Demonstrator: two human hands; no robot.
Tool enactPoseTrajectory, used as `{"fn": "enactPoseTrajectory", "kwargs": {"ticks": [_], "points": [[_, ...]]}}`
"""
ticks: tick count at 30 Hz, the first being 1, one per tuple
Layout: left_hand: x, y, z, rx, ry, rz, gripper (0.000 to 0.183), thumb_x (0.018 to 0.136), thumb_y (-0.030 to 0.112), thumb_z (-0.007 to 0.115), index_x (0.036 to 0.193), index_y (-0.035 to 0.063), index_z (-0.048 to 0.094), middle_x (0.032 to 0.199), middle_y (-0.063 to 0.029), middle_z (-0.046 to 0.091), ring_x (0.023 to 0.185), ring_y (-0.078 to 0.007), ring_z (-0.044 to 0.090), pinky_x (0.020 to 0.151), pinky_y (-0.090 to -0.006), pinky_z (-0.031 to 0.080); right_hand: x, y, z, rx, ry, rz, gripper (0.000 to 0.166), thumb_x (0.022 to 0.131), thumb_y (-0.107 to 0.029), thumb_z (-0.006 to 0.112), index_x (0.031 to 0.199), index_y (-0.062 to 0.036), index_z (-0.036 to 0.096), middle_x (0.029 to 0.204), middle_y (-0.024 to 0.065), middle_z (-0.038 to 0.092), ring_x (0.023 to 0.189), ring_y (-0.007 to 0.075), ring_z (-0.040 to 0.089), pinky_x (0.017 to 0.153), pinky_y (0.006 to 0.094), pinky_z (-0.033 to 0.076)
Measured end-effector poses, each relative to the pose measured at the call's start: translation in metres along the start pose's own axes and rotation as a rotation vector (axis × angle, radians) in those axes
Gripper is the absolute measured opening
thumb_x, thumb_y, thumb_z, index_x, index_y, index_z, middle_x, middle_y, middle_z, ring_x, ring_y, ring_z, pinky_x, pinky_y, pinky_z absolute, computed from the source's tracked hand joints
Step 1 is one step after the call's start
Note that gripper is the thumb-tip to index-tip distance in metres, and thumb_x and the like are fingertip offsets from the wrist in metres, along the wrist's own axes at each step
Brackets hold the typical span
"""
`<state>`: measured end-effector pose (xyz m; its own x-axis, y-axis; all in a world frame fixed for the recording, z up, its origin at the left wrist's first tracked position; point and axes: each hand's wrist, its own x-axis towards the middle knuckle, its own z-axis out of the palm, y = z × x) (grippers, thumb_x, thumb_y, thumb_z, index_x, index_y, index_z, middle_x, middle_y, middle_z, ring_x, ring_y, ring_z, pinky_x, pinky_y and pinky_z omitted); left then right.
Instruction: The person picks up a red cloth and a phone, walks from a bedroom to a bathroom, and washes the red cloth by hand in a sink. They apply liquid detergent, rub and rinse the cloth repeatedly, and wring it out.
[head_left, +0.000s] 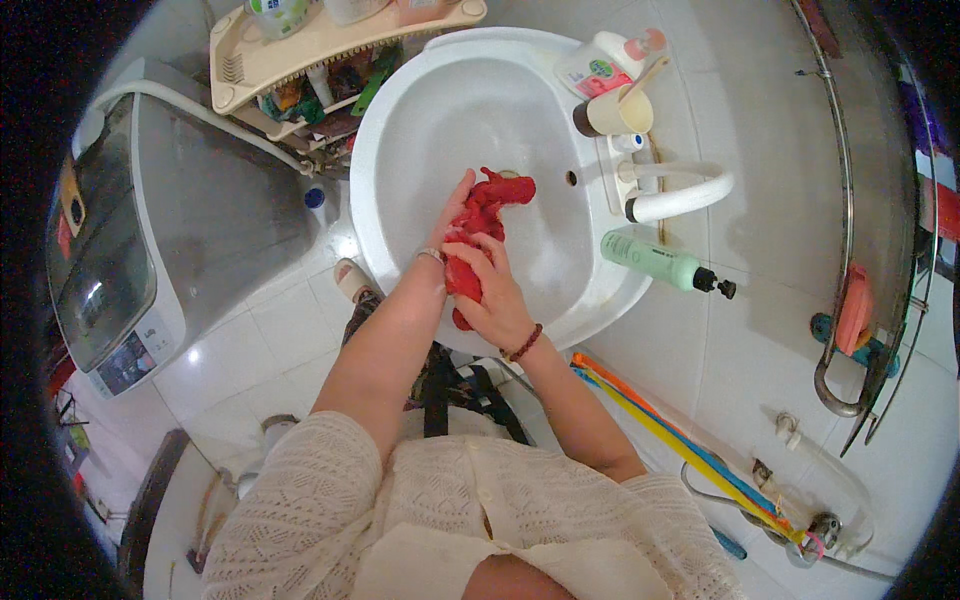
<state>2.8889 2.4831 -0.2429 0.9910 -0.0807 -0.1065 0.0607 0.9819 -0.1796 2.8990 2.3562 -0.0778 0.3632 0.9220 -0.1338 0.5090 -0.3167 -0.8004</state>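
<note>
A bunched red cloth (480, 214), which looks wet, is held between my two hands over the white washbasin (390, 90). My left hand (454, 206) lies along its left side, partly hidden by it. A thin pale band circles that wrist. From the near side my right hand (491, 289) grips the lower part, fingers curled over the fabric against my left wrist. A dark red bead bracelet (523, 343) is on my right wrist. One end of the cloth sticks out to the right near the drain. The white faucet (682, 191) stands on the basin's right rim.
A green pump bottle (652, 261), a cream cup (626, 111) and a hand-soap bottle (596, 69) line the right rim. Left are a washing machine (217, 180) and a plastic shelf (337, 49). Colored poles (675, 442) lean lower right; a metal rack (840, 187) hangs on the wall.
</note>
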Motion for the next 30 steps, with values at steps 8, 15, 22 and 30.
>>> {"fn": "enactPoseTrajectory", "kwargs": {"ticks": [8, 15, 22, 30], "points": [[0.015, -0.021, 0.034, 0.16, 0.449, 0.406, 0.035, 0.086, 0.042, 0.062, 0.087, 0.0079, 0.059, 0.082, -0.0061, 0.063, 0.078, -0.0176, 0.06, 0.07, -0.0309, 0.05, 0.027, 0.027, -0.004, -0.147, 0.185, 0.079, 0.043, 0.075, -0.027, 0.07, 0.111, -0.0117, 0.051, 0.112, 0.0126, 0.053, 0.098, 0.0337, 0.058, 0.078, 0.0394, 0.049], [0.003, -0.024, 0.101, 0.378, 0.485, 0.479, 0.014, 0.083, 0.019, 0.058, 0.078, 0.0057, 0.059, 0.08, -0.0055, 0.06, 0.074, -0.0167, 0.059, 0.067, -0.0302, 0.05, 0.043, 0.035, -0.005, -0.195, 0.368, 0.087, 0.042, 0.073, -0.029, 0.07, 0.107, -0.012, 0.052, 0.091, 0.0137, 0.064, 0.079, 0.0349, 0.064, 0.066, 0.0409, 0.052], [0.018, -0.023, 0.069, 0.414, 0.595, 0.483, 0.008, 0.083, 0.013, 0.059, 0.081, 0.0058, 0.061, 0.078, -0.0013, 0.059, 0.071, -0.0126, 0.056, 0.064, -0.0278, 0.048, 0.065, 0.079, -0.018, 0.132, 0.425, 0.291, 0.037, 0.08, -0.035, 0.063, 0.104, -0.0067, 0.059, 0.087, 0.0145, 0.067, 0.083, 0.0292, 0.064, 0.073, 0.0383, 0.05], [0.004, 0.034, 0.103, 1.058, 0.784, 0.547, 0.032, 0.088, 0.031, 0.062, 0.112, 0.011, 0.058, 0.104, -0.0022, 0.062, 0.096, -0.0147, 0.059, 0.081, -0.0328, 0.047, 0.084, 0.121, -0.057, 0.225, 0.328, 0.399, 0.051, 0.086, -0.042, 0.061, 0.115, 0.0003, 0.055, 0.102, 0.0191, 0.065, 0.095, 0.0295, 0.062, 0.084, 0.0362, 0.047]]}}
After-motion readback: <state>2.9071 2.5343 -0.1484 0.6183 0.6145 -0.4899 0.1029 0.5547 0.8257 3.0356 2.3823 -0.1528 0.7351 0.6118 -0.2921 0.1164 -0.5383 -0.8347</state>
